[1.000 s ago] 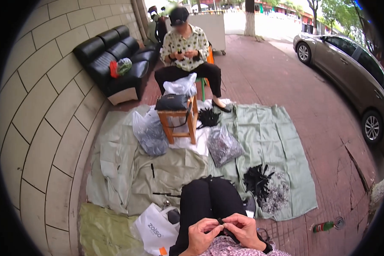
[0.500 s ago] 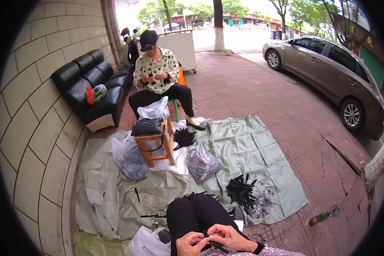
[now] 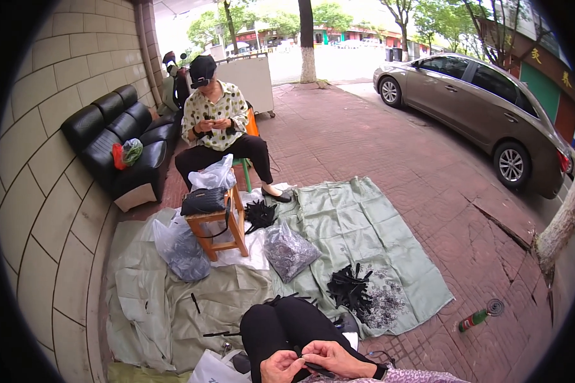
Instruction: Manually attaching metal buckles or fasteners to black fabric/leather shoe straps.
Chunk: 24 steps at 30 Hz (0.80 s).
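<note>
Above my lap, my left hand (image 3: 282, 366) and my right hand (image 3: 338, 359) are close together, thumbs and fingers pinched. Between them is a short black strap (image 3: 318, 369), partly covered by the fingers. Beyond my right knee lies a heap of similar black straps (image 3: 349, 287). Beside that heap, many small shiny clear or metallic pieces (image 3: 388, 300) are scattered on the green sheet (image 3: 358, 214). Whether a small piece is also in my fingertips is too small to tell.
A wooden stool (image 3: 216, 228) bears a black bag (image 3: 203, 200). Near it are a filled clear bag (image 3: 291, 252) and a plastic bag (image 3: 184, 252). A seated co-worker (image 3: 215, 121) handles something small. A green bottle (image 3: 471, 320) lies to the right; a white bag (image 3: 212, 370) is by my left leg.
My view has turned slightly, so the surroundings appear shifted left. Both hands stay pinched on the black strap, with a small change in finger position.
</note>
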### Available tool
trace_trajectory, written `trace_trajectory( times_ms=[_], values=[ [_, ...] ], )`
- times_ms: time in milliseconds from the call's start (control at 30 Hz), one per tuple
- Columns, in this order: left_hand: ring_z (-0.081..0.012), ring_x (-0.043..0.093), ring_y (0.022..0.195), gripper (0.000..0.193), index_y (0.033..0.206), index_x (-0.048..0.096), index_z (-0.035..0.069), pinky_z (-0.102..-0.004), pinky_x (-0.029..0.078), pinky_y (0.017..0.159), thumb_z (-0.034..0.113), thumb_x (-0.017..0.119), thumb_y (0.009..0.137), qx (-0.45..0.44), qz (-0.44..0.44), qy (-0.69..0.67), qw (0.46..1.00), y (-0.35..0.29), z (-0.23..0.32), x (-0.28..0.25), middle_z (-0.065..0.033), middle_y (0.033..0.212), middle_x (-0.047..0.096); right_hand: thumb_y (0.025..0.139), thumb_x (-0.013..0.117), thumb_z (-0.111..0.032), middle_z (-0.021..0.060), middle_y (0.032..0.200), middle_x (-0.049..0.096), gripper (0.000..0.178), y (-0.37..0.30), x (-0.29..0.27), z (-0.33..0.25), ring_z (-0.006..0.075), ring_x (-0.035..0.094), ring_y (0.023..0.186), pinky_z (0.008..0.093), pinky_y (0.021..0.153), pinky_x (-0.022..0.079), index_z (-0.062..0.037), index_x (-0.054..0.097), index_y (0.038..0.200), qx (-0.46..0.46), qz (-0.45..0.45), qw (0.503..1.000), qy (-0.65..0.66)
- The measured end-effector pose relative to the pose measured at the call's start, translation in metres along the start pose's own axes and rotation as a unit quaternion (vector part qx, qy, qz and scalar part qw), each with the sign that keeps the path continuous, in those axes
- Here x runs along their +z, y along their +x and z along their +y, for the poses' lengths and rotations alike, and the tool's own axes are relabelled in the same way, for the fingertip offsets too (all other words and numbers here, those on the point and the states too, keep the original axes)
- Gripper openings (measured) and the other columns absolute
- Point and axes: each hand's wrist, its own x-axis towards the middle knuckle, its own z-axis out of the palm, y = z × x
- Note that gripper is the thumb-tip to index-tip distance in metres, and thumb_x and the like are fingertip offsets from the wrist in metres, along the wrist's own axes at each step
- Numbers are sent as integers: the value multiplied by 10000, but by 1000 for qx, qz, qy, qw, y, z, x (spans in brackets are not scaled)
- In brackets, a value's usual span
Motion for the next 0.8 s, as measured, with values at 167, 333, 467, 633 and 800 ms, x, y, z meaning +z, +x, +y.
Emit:
trace_trajectory(
  times_ms=[167, 333, 467, 633, 800],
  values=[
    [-107, 656, 779, 155, 1013, 645, -45, -243, 540, 699, 39, 692, 891, 1, 13, 14, 1000, -3, 1, 3, -76, 858, 700, 975, 611, -107, 9, 922, 649, 170, -4, -3, -6, 60, 594, 794, 194, 722, 477, 4, 595, 1103, -8, -14, 1000, 21],
    [-113, 665, 763, 147, 1010, 650, -43, -236, 538, 688, 34, 687, 891, -14, 27, -21, 999, -5, -10, 4, -75, 841, 704, 939, 641, -61, 11, 906, 655, 150, -8, -7, -14, 63, 601, 791, 198, 721, 476, 3, 621, 1074, -3, -47, 999, 18],
    [-117, 668, 776, 150, 1017, 652, -41, -240, 543, 703, 25, 687, 887, -25, -8, 15, 1000, -8, -1, -1, -83, 858, 708, 910, 654, -22, 12, 906, 661, 126, -9, -7, -8, 61, 609, 775, 196, 708, 476, 6, 643, 1031, -2, -51, 999, 7],
    [-119, 670, 794, 164, 1024, 652, -48, -243, 548, 725, 4, 694, 874, -42, -75, -33, 996, -9, 0, -11, -90, 878, 709, 898, 676, -24, 16, 892, 664, 150, -12, -3, -2, 64, 614, 761, 198, 712, 485, 14, 644, 1039, -3, -34, 999, 9],
    [-123, 671, 792, 148, 1013, 651, -49, -244, 543, 716, -2, 684, 877, -35, -73, -52, 995, -10, -9, -10, -88, 873, 708, 893, 693, -40, 18, 870, 667, 177, -15, -5, -13, 64, 618, 768, 203, 726, 496, 20, 642, 1052, -2, -47, 999, -16]
  ],
)
